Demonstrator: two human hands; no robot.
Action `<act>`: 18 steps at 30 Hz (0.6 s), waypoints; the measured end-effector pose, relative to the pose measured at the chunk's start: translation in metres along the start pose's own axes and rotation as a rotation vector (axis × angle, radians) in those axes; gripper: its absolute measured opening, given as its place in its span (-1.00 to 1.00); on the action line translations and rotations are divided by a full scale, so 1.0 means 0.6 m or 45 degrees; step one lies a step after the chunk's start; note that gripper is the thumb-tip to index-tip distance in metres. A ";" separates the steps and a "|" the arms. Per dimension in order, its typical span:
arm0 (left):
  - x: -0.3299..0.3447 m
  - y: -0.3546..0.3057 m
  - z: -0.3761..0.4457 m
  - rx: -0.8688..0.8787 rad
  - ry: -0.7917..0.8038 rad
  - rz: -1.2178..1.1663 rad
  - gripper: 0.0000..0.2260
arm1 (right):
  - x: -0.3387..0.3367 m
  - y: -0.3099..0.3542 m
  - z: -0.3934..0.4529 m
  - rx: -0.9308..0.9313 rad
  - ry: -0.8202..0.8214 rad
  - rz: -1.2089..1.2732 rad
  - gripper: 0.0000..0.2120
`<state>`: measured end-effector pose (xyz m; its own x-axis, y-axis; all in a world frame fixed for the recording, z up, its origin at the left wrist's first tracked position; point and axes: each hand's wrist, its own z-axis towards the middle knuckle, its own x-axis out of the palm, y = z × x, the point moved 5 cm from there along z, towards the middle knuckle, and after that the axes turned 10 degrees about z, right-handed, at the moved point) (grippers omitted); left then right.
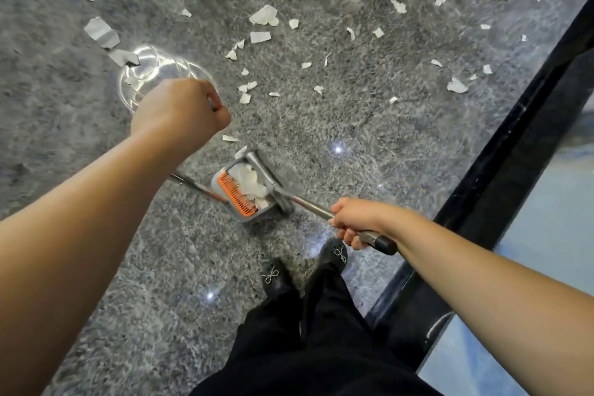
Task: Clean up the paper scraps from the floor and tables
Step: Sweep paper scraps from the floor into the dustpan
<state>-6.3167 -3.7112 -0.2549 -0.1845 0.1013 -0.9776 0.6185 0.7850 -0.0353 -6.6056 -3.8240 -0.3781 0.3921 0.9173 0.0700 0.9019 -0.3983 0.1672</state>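
My right hand [352,222] is wrapped around the metal broom handle [363,231], fingers curled under it just ahead of its black end cap [385,245]; the handle runs down and left to the grey broom head [273,185], which rests across the open mouth of the dustpan [246,191]. My left hand [183,108] is closed in a fist, thumb against the curled forefinger; a thin metal pole [193,182] emerges below my forearm and meets the dustpan, but where the fist closes on it is hidden, so I cannot tell for certain that it is held.

The dustpan is grey, standing on the floor [369,138]; it contains a heap of white paper scraps [249,182]; an orange comb strip [236,194] lines its near edge; no readable writing shows on it.

More paper scraps [263,14] lie scattered over the speckled grey floor beyond the dustpan, to the upper left and upper right; one scrap [230,138] lies just beside the pan.

My black shoes [334,252] with bow ornaments stand near the pan; a dark ledge [501,170] runs along the right.
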 end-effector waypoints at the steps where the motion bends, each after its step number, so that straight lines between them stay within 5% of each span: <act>1: 0.000 0.000 -0.002 -0.002 -0.003 0.000 -0.89 | 0.005 -0.003 -0.005 -0.008 0.020 0.000 -0.89; 18: -0.015 0.167 -0.104 -0.356 -0.066 -0.233 -0.91 | 0.008 0.049 -0.059 -0.176 -0.069 0.106 -0.89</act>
<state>-6.3006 -3.5957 -0.2367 -0.2293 -0.0823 -0.9699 0.3436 0.9254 -0.1597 -6.5835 -3.8315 -0.3379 0.4772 0.8781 0.0365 0.8338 -0.4655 0.2968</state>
